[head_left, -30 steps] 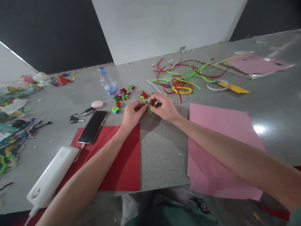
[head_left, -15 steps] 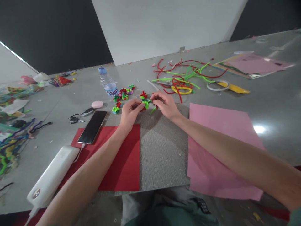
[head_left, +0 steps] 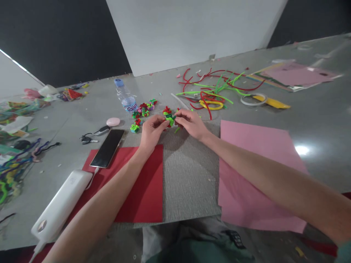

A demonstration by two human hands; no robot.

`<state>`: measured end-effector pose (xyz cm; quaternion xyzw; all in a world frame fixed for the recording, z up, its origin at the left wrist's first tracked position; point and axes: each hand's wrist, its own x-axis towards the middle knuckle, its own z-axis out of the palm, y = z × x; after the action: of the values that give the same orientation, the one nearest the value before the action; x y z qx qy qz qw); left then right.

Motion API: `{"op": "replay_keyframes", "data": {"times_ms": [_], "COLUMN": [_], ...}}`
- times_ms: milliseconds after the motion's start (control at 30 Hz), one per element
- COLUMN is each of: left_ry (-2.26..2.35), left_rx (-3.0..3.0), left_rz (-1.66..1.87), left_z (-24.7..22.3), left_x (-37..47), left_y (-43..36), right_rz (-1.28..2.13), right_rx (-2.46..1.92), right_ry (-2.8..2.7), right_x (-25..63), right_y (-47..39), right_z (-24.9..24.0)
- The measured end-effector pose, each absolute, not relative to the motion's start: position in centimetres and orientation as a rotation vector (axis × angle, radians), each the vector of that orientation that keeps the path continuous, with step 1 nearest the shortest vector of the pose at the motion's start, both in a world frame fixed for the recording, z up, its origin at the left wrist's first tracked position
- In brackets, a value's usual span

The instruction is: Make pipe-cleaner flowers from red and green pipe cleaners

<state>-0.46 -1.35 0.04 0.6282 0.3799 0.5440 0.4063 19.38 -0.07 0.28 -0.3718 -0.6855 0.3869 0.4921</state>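
Note:
Between my fingers is a small pipe-cleaner flower (head_left: 170,120) in bright and dark green with a bit of red. My left hand (head_left: 152,132) pinches it from the left, thumb on top. My right hand (head_left: 192,124) has thumb and forefinger closed on its dark green right edge. Just behind it lies a red and green pipe-cleaner flower (head_left: 166,110). More finished pipe-cleaner flowers (head_left: 144,109) sit in a cluster to the left. A short green piece (head_left: 177,130) lies under my right fingers.
Red and green pipe cleaners (head_left: 219,87), yellow-handled scissors (head_left: 212,105), a tape roll (head_left: 253,99) and a yellow cutter (head_left: 274,102) lie behind right. A water bottle (head_left: 125,95), phone (head_left: 108,148), keys (head_left: 89,139) and power bank (head_left: 61,204) stand left. Red paper (head_left: 145,182) and pink paper (head_left: 255,146) flank the middle.
My right hand has shifted slightly left, its fingertips closer to my left hand and onto the flower's edge. My left hand stays almost still.

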Motion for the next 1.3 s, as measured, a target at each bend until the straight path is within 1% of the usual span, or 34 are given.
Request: {"op": "replay_keyframes", "data": {"times_ms": [167, 300, 700, 1300], "left_ry": [1.077, 1.086, 1.0, 1.072], "left_rx": [1.68, 1.687, 1.622, 1.789], "left_rz": [1.374, 1.365, 1.39, 1.368], "left_z": [0.2, 0.2, 1.0, 0.7], "left_x": [-0.4, -0.5, 0.2, 0.0], "left_y": [-1.2, -1.3, -2.1, -2.1], "right_rz": [0.966, 0.99, 0.735, 0.706], "right_rx": [-0.899, -0.902, -0.961, -0.946], "right_ry": [-1.638, -1.617, -1.739, -1.784], "right_x": [19.3, 19.3, 19.2, 19.2], "right_y": [-0.4, -0.3, -0.4, -0.6], "right_z": [0.4, 0.3, 0.5, 0.3]}}
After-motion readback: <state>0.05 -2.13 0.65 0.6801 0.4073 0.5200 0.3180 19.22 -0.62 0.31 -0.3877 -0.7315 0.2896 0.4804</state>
